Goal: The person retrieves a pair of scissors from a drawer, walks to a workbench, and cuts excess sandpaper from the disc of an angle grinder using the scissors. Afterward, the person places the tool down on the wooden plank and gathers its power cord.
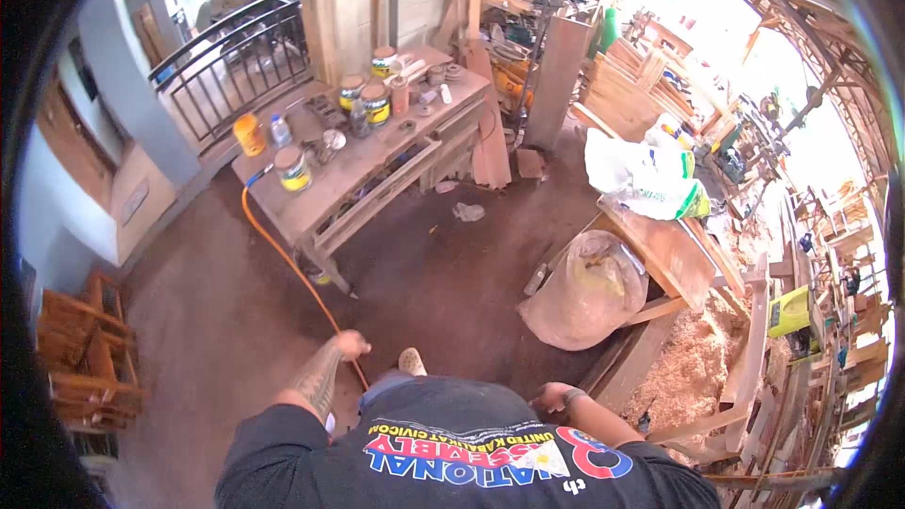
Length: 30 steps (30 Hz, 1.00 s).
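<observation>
Evidently curled, left fingers [362, 347] overlap the orange hose [310, 281], contact unclear.

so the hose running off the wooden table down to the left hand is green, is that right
No, the colour is wrong: the hose is orange, as the head view shows. It does run off the wooden table down to the left hand.

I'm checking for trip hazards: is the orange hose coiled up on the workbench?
No, the orange hose stretches uncoiled from the near end of the workbench down toward the person's left hand.
</observation>
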Each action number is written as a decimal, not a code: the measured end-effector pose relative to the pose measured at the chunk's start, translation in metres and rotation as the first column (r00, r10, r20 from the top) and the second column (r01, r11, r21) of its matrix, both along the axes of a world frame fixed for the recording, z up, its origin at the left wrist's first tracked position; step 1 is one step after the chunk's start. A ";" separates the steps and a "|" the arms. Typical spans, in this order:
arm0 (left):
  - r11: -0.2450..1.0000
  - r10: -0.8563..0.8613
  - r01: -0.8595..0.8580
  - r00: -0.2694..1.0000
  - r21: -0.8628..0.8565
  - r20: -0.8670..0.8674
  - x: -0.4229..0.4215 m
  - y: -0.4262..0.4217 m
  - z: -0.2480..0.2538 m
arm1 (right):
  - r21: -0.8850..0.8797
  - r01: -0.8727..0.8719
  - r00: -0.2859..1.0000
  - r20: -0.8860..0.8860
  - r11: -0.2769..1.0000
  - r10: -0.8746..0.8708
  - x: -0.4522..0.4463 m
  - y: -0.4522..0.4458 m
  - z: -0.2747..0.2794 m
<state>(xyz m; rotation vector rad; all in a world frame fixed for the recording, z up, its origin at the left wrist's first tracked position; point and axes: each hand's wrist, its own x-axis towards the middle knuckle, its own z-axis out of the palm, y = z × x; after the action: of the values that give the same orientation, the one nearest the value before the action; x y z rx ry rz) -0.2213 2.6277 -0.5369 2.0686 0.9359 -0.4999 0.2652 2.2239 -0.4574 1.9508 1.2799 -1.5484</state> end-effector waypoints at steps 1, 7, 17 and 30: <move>0.998 0.065 -0.064 0.997 -0.016 0.034 0.043 0.036 0.028 | 0.048 0.032 0.999 0.034 0.998 -0.033 0.018 0.014 0.000; 0.990 0.139 -0.136 0.937 -0.032 0.319 0.256 0.177 0.100 | 0.329 0.672 0.719 -0.080 0.663 -0.690 0.121 0.114 -0.023; 0.580 0.633 -0.592 0.760 -0.559 -0.148 0.423 0.291 0.004 | -0.123 0.646 0.561 -0.593 0.753 -0.578 0.344 0.279 -0.226; 0.019 0.974 -0.733 0.167 -0.679 -0.153 0.641 0.467 -0.149 | 0.559 0.485 0.873 -0.270 0.673 -0.406 0.490 0.795 -0.256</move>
<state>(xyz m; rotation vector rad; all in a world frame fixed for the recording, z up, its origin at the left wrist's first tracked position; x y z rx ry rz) 0.4196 3.0952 -0.6859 0.5297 1.3702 0.3041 0.7551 3.0192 -0.7138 2.8014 1.5879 -1.6098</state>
